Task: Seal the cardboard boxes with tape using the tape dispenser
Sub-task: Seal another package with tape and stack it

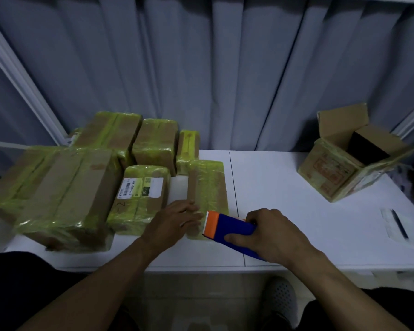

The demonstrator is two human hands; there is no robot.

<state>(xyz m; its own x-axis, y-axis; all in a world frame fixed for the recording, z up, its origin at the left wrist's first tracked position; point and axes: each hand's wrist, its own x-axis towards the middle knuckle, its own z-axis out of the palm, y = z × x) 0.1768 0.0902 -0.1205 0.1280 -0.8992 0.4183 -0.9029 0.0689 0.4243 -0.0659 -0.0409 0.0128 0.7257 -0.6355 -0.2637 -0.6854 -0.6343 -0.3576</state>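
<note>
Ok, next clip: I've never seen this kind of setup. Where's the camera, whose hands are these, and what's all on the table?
No machine here: a person works with two bare hands. The one picture comes from a wide-angle camera worn on the head, looking forward and down, so the arms enter from below. The left hand lies with straight fingers on a narrow box wrapped in yellow-green tape, on the white table. The right hand grips a blue and orange tape dispenser, its orange end by that box's near end. To the left stand more taped boxes, one with a white label. At the far right sits an open box, flaps up, and nearer, a paper slip.
</note>
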